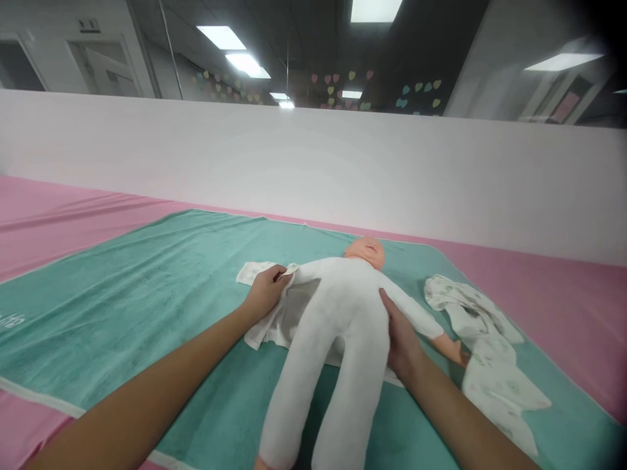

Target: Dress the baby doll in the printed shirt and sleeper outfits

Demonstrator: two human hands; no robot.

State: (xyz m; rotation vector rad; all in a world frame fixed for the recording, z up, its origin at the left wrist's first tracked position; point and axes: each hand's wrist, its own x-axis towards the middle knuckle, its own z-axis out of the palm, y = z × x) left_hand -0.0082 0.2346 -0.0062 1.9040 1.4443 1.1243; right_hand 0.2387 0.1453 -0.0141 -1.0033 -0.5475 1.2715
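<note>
A baby doll in a white one-piece suit lies on its back, head away from me, on a teal towel. Under its torso is a white cloth garment with a small print. My left hand pinches that garment's edge beside the doll's upper body. My right hand lies flat against the doll's side, below its outstretched arm, with the fingers together. A loose, printed white cloth lies bunched on the towel to the right, close to the doll's bare hand.
The towel lies on a wide pink mat with creases at the left. A tall white partition runs behind the mat. Beyond it are ceiling lights, heart-shaped wall decorations and doors.
</note>
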